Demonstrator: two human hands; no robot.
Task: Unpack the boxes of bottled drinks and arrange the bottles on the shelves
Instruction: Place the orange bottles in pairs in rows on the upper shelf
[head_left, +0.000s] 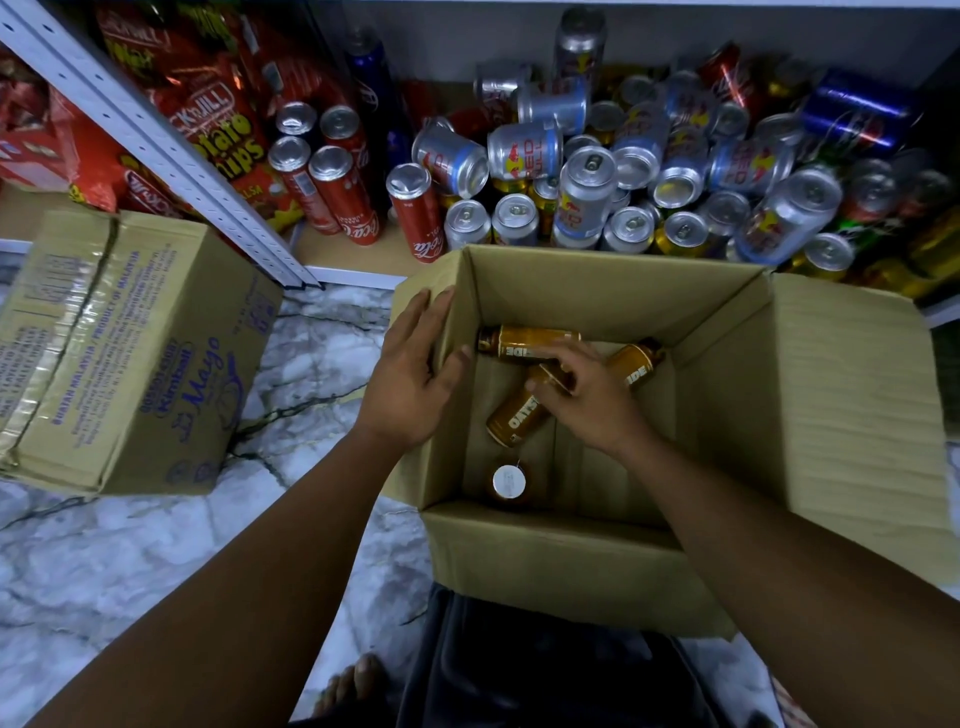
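Observation:
An open cardboard box (810, 395) stands on the floor in front of the bottom shelf (358, 262). Inside lie three brown bottles: one along the far wall (514, 341), one at the right (636, 364), one slanted in the middle (511, 418). A fourth bottle (509, 482) stands upright near the front, its white cap up. My left hand (410, 374) rests on the box's left wall with fingers straight and the thumb inside. My right hand (582, 389) is down in the box, its fingers curled round the neck of the slanted bottle.
The bottom shelf holds a jumble of silver, gold and blue cans (649, 182) and upright red cola cans (337, 192). Red chip bags (218, 104) sit behind a white shelf post (171, 150). A closed carton (114, 358) lies at the left on the marble floor (130, 561).

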